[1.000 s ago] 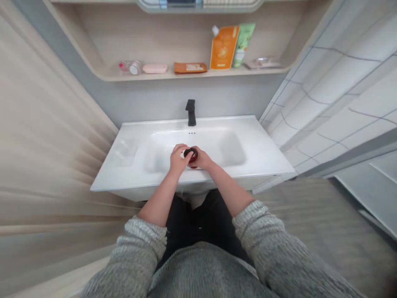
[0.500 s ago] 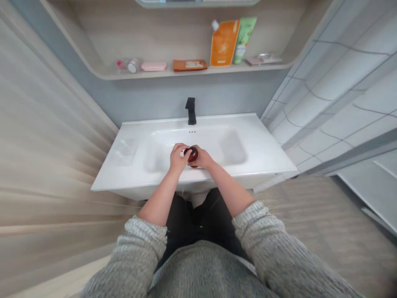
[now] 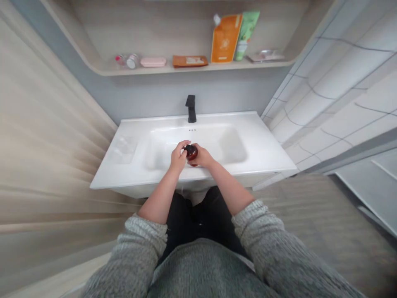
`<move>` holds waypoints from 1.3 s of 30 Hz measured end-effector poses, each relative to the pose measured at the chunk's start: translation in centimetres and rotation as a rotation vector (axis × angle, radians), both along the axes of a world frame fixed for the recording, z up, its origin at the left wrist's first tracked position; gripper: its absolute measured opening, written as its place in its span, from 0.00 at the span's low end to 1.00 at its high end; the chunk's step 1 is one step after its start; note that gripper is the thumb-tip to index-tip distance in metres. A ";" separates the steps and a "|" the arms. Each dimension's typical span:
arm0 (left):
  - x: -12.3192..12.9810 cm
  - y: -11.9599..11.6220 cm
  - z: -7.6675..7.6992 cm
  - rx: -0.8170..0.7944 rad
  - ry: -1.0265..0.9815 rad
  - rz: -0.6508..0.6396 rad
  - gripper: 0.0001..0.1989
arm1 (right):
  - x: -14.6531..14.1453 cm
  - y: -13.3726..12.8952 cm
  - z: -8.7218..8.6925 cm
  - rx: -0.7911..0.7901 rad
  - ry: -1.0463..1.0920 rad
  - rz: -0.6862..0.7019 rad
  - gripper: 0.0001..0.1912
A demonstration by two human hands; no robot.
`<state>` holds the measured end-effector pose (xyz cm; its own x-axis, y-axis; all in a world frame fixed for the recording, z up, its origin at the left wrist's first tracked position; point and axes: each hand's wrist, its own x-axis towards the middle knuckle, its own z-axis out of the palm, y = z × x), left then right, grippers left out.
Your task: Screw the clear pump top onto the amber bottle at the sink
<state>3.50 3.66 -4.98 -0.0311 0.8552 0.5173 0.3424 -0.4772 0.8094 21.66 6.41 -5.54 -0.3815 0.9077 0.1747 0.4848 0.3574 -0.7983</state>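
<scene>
"What's different from half a second back?"

"The left hand point(image 3: 178, 157) has drawn off: its fingers point(image 3: 183, 145) are loosely open, just beside the dark red bottle point(image 3: 191, 152), no longer on it."

"And the right hand point(image 3: 202, 157)?"

"Its fingers clench the bottle, held over the front of the white washbasin point(image 3: 124, 176)."

"Around that?"

"A black faucet point(image 3: 192, 109) behind the bowl, a tiled wall point(image 3: 341, 91) to the right, and above, a wooden shelf point(image 3: 192, 71) carrying an orange pouch point(image 3: 225, 39) and a green tube point(image 3: 247, 31)."
</scene>
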 end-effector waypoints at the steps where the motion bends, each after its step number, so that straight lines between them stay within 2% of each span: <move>1: 0.0 0.0 0.0 0.019 0.007 0.006 0.15 | 0.0 0.0 0.0 0.002 0.005 0.005 0.41; 5: 0.0 0.0 0.0 -0.009 0.006 0.097 0.14 | 0.0 -0.1 0.0 -0.002 0.013 0.006 0.40; 9: -0.2 -0.1 0.1 -0.016 -0.006 -0.057 0.18 | 0.0 -0.1 0.1 -0.015 0.019 -0.011 0.41; 10: -0.2 -0.1 0.2 -0.004 0.005 -0.058 0.19 | 0.0 -0.2 0.1 -0.016 0.028 -0.006 0.41; 12: -0.1 0.0 0.2 0.007 0.019 0.028 0.21 | 0.0 -0.2 0.2 -0.021 0.048 0.011 0.39; 15: 0.0 0.1 0.0 -0.012 -0.019 0.175 0.17 | 0.0 -0.2 0.2 -0.034 0.054 0.016 0.39; 17: -0.1 0.2 -0.1 -0.035 -0.075 0.141 0.13 | 0.0 -0.2 0.2 -0.034 0.040 0.009 0.40; 20: -0.1 0.2 -0.2 -0.029 -0.098 0.023 0.15 | 0.0 -0.1 0.2 -0.018 0.024 0.000 0.41; 25: 0.1 0.1 0.1 -0.013 -0.026 0.160 0.14 | 0.1 -0.1 0.2 -0.017 0.021 0.019 0.40; 27: 0.1 -0.1 0.3 -0.012 -0.027 0.139 0.11 | 0.1 0.0 0.2 -0.015 0.021 0.013 0.40; 30: -0.1 -0.3 0.5 0.013 -0.007 0.094 0.12 | 0.1 0.0 0.1 -0.015 0.021 0.008 0.41; 34: 0.0 -0.2 0.4 0.002 -0.001 0.186 0.13 | 0.1 -0.1 0.0 -0.033 0.038 0.031 0.39; 36: 0.1 -0.1 0.3 -0.028 -0.036 0.163 0.12 | 0.1 0.0 0.0 -0.029 0.042 0.029 0.39; 39: 0.2 0.1 0.1 -0.039 -0.089 0.050 0.09 | 0.1 0.1 -0.2 -0.024 0.036 0.009 0.41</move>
<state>3.70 3.74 -4.89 -0.1190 0.8708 0.4769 0.2906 -0.4288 0.8554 21.77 6.51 -5.72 -0.3834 0.9083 0.1671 0.4524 0.3424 -0.8234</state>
